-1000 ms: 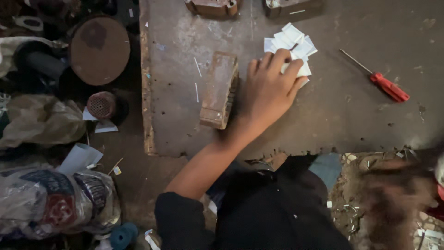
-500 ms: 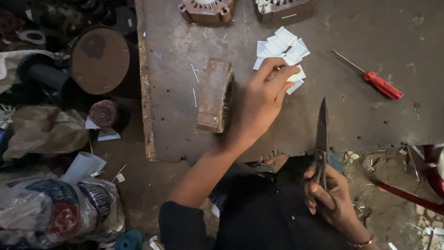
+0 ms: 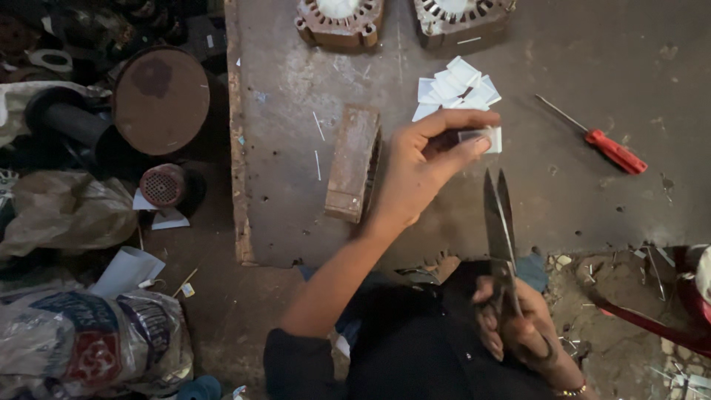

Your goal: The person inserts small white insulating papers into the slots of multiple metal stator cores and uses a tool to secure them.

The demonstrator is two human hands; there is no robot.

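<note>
My left hand (image 3: 424, 164) pinches a small white paper piece (image 3: 480, 136) between thumb and fingers, just above the dark worktable (image 3: 563, 185). A fanned pile of white paper pieces (image 3: 455, 87) lies right behind it. My right hand (image 3: 518, 320) grips a pair of scissors (image 3: 499, 222) by the handles near my lap, with the blades slightly apart and pointing up toward the pinched piece. A rusty rectangular block (image 3: 354, 163) lies on the table to the left of my left hand.
A red-handled screwdriver (image 3: 596, 141) lies on the table to the right. Two round motor stators (image 3: 341, 18) sit at the far edge. Left of the table are a rusty round lid (image 3: 161, 100), a small round grille (image 3: 163, 185), plastic sacks (image 3: 81, 348) and scrap.
My left hand has lifted off the paper pile and now pinches one piece. My right hand came up from the lower right with the scissors and raised the blades toward it.
</note>
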